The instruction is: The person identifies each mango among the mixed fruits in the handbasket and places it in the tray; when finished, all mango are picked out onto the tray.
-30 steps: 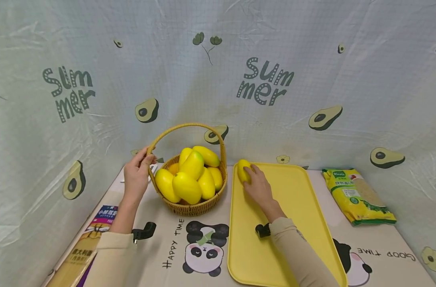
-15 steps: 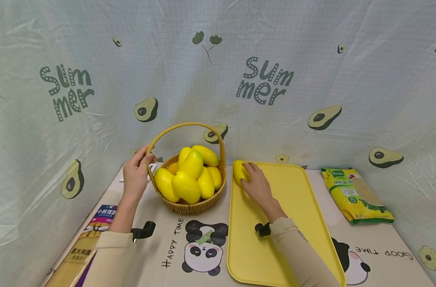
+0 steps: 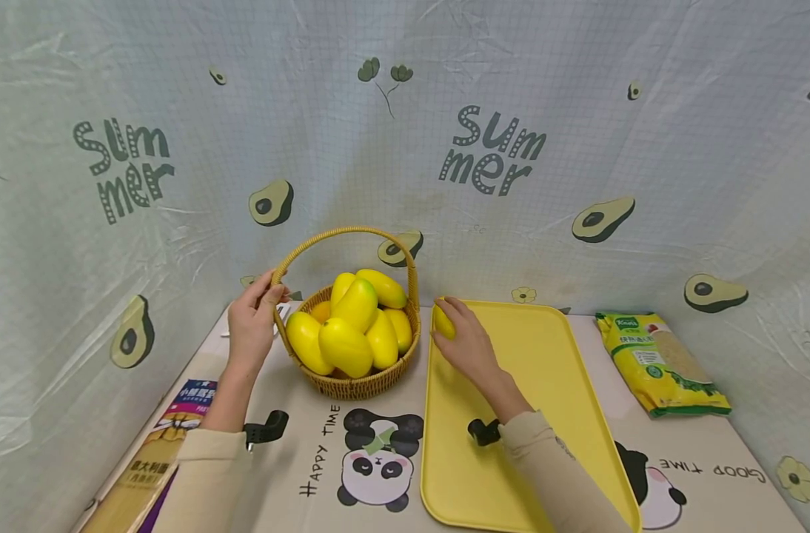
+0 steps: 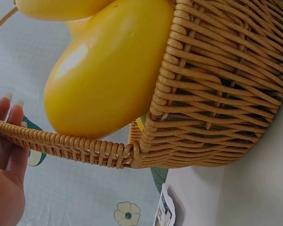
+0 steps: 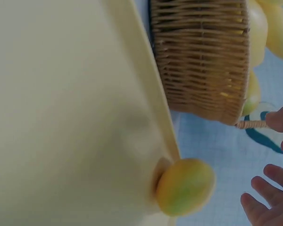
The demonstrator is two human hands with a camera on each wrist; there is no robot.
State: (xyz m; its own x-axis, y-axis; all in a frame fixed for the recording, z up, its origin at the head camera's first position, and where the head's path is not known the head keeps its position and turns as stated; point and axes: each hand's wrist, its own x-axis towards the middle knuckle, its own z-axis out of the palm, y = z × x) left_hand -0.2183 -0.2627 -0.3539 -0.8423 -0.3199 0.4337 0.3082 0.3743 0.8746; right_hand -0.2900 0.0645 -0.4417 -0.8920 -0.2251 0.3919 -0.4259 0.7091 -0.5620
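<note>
A wicker basket (image 3: 358, 388) heaped with yellow mangoes (image 3: 346, 347) stands at centre left. My left hand (image 3: 253, 326) holds the left side of its arched handle (image 3: 347, 230); the left wrist view has the fingers (image 4: 16, 141) behind the wicker band of the handle. A single mango (image 5: 186, 187) lies at the far left corner of the yellow tray (image 3: 525, 385). Over it, in the head view, is my right hand (image 3: 468, 340), partly covering it. The right wrist view has its fingers (image 5: 269, 190) spread and apart from that mango, with nothing in them.
A yellow-green Knorr packet (image 3: 661, 363) lies to the right of the tray. At the left table edge is a pack of pasta (image 3: 155, 459). A white item (image 3: 281, 314) sits behind the left hand. A printed curtain (image 3: 405, 148) hangs around the table.
My right hand has let go of the mango at the tray's corner and shifted slightly left above it. The left hand keeps its hold on the basket handle.
</note>
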